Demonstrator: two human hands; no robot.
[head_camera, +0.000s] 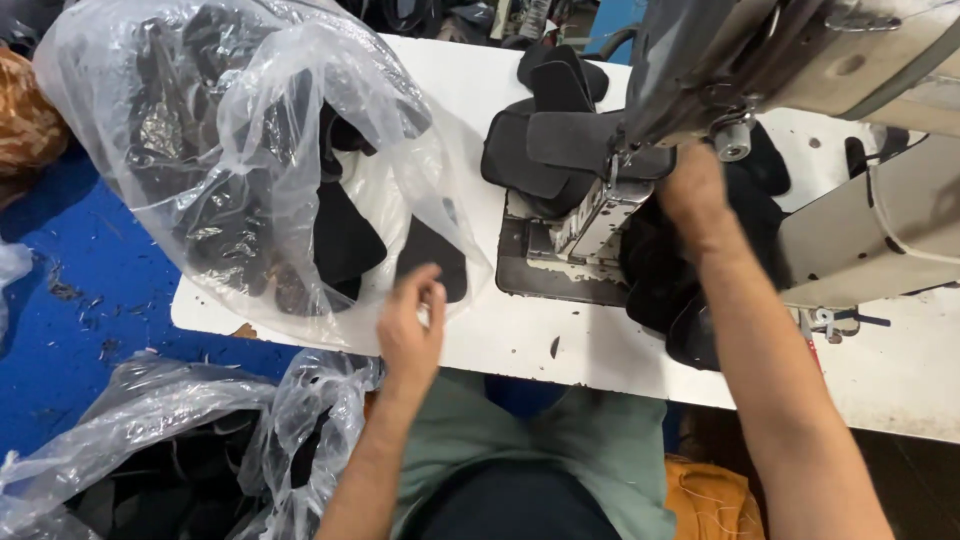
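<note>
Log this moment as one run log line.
left hand: at clear plastic bag edge | right hand: on black pieces at sewing machine

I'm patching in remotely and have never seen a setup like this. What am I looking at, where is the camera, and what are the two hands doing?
The one picture comes from a camera worn on the person's head, looking down at their own hands. The grey bulk at top right is an industrial sewing machine on a white table. Black cut fabric pieces are stacked at its needle area. The right hand reaches in under the machine head, among more black pieces; its fingers are blurred, so I cannot tell what they grip. The left hand is at the edge of a clear plastic bag full of black pieces, fingers pinched together, apparently on the plastic. Another such bag lies lower left.
</note>
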